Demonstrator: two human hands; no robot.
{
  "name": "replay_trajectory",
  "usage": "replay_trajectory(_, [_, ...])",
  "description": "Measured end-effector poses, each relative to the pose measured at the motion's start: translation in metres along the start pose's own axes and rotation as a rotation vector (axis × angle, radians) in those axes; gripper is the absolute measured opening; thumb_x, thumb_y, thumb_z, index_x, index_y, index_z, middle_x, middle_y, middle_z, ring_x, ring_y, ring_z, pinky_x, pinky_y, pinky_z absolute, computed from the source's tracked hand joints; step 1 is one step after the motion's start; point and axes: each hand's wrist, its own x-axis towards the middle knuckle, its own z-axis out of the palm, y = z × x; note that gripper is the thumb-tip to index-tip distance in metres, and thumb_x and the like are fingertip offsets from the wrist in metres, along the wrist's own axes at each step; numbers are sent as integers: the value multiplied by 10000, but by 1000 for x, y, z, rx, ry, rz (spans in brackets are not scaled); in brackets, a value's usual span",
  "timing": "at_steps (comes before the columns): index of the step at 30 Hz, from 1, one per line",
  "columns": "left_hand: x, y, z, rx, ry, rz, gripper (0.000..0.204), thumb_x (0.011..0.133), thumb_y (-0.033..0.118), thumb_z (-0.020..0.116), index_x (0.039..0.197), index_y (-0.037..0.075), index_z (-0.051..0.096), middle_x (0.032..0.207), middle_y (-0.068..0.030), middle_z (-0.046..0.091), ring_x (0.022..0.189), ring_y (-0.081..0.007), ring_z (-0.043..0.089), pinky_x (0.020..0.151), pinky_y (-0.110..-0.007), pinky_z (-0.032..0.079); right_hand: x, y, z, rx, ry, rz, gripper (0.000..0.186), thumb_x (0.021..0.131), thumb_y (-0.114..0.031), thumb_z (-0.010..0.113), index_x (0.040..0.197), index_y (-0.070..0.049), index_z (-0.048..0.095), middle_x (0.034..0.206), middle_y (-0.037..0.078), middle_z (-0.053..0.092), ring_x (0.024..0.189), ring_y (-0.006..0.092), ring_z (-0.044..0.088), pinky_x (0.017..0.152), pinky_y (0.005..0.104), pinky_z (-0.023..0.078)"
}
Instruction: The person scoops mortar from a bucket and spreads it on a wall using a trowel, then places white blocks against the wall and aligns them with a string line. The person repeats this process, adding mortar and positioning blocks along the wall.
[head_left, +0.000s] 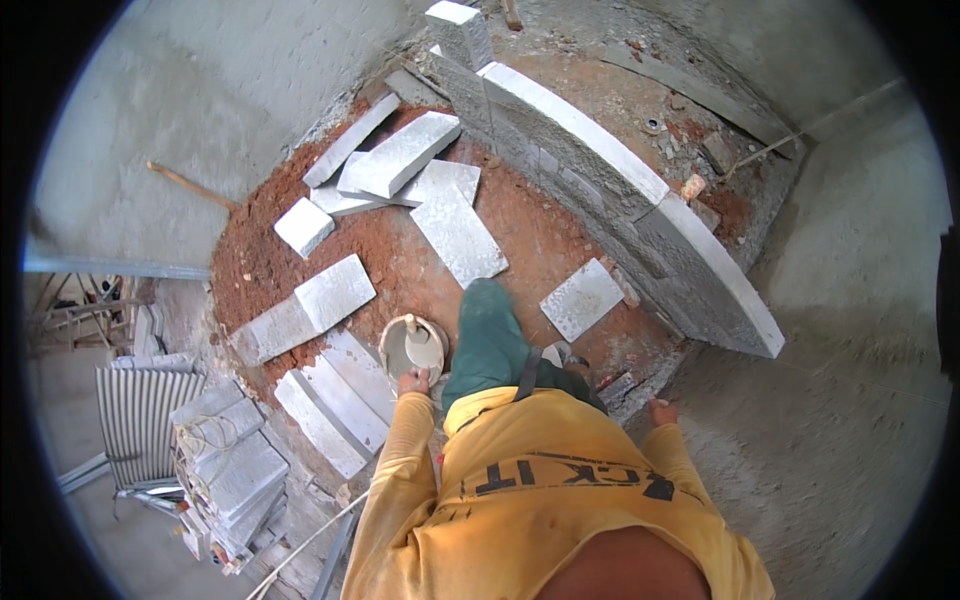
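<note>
My left hand (413, 380) is closed on the near rim of a round, pale bucket (386, 352), to the left of my legs. Inside the bucket is a grey, wet-looking mix, and a tool with a short pale handle (411, 324) rests in it; its exact kind is unclear. Out to the right of my body, low beside the grey wall, my right hand (660, 411) has its fingers curled in, with no object showing in it. A light grey block (582, 299) lies on the ground ahead of my right leg, and another block (458, 236) lies just beyond my left foot.
A partly built block wall (640, 225) runs from far centre to the right. More loose blocks (405, 155) lie on reddish soil (255, 255) ahead and left. Stacked blocks (235, 470) and a corrugated sheet (150, 425) stand at left. A wooden stick (190, 185) leans near the far-left wall.
</note>
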Motion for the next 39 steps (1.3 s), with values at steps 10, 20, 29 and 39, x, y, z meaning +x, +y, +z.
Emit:
replay_trajectory(10, [70, 88, -56, -258, 143, 244, 255, 857, 238, 611, 886, -14, 635, 817, -137, 658, 792, -229, 628, 744, -338, 476, -39, -64, 20, -291, 15, 109, 281, 841, -233, 651, 903, 38, 612, 841, 109, 628, 838, 210, 603, 671, 340, 488])
replay_trajectory(20, [266, 107, -83, -252, -67, 178, 328, 860, 276, 602, 1018, -11, 606, 908, -162, 662, 883, -271, 646, 801, -360, 484, -64, -183, 192, -347, 12, -88, 284, 824, -302, 651, 781, -22, 631, 749, 79, 634, 702, 150, 586, 648, 317, 479])
replay_trajectory(29, [493, 189, -44, 280, -382, 276, 516, 839, 407, 566, 1231, 74, 522, 1240, -184, 525, 1148, -345, 498, 942, -481, 399, -164, -368, 366, -376, -316, -110, 286, 849, -305, 620, 949, -40, 667, 870, 154, 662, 828, 256, 640, 767, 342, 488])
replay_trajectory(39, [599, 179, 102, 398, -361, 374, 769, 813, 525, 567, 1381, 50, 359, 1404, -214, 374, 1323, -346, 328, 1086, -464, 267, -134, -295, 404, -377, -313, 51, 348, 869, -359, 604, 985, -37, 668, 951, 169, 659, 901, 275, 640, 797, 363, 484])
